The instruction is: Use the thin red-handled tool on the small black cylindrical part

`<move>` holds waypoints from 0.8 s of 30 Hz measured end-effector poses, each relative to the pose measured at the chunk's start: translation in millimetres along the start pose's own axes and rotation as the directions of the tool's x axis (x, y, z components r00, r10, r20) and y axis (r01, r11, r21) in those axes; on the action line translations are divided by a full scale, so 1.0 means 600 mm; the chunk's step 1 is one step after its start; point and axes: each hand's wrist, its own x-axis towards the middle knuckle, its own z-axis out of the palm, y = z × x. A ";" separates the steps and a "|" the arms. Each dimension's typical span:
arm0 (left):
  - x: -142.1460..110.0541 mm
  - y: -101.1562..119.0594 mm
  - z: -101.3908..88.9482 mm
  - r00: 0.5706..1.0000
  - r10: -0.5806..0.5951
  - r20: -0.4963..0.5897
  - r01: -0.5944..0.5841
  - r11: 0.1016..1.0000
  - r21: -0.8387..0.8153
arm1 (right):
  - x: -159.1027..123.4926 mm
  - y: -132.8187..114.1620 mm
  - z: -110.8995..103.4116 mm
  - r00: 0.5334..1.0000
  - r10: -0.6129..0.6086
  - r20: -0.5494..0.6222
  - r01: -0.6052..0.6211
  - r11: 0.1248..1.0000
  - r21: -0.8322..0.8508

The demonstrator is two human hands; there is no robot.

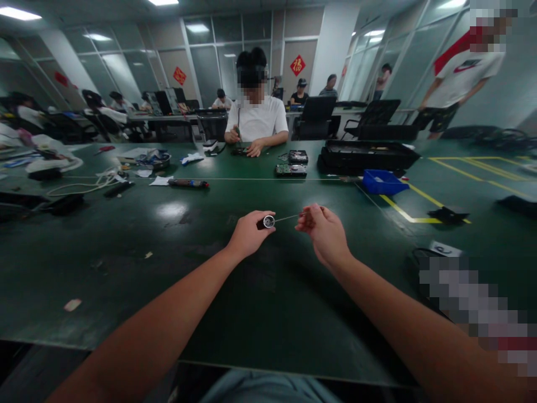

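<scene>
My left hand is closed around a short dark cylinder with a silver rim. Its round open end faces me, and the inside is too small to make out. A thin, pale, wire-like strand runs from beside that rim across to my right hand. The fingers of the right hand are curled together at the strand's far end, which they hide. Both hands are above the green tabletop, near its middle.
Across the table a person works on a small part. Opened hard drives, a black case and a blue bin stand beyond my right hand. An electric screwdriver and cables lie left. Another person stands far right.
</scene>
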 end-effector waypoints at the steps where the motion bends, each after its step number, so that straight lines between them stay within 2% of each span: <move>1: 0.000 0.000 0.001 1.000 0.000 0.001 0.000 1.000 -0.001 | -0.002 -0.003 0.000 0.998 -0.053 -0.015 0.052 0.997 -0.053; 4: 0.000 0.001 0.003 1.000 0.006 -0.008 -0.006 1.000 0.001 | -0.015 -0.015 0.004 0.977 -0.211 0.007 0.206 0.945 -0.254; 7: -0.001 0.002 0.004 1.000 0.006 -0.015 -0.006 1.000 0.002 | -0.025 -0.019 0.007 0.952 -0.296 0.073 0.299 0.860 -0.414; 13: -0.002 -0.003 0.005 1.000 -0.017 -0.020 0.017 1.000 -0.006 | -0.029 -0.015 0.005 0.933 -0.305 0.189 0.359 0.807 -0.470; 17: -0.001 -0.004 0.005 1.000 -0.011 -0.013 0.011 1.000 0.002 | -0.032 -0.022 0.007 0.928 -0.322 0.188 0.372 0.764 -0.527; 20: -0.002 -0.002 0.003 1.000 0.001 0.003 -0.001 1.000 0.003 | -0.032 -0.030 0.007 0.914 -0.355 0.196 0.397 0.680 -0.616; 24: -0.003 -0.001 0.004 1.000 0.022 0.006 -0.022 1.000 -0.019 | -0.029 -0.032 0.002 0.875 -0.434 0.213 0.437 0.524 -0.731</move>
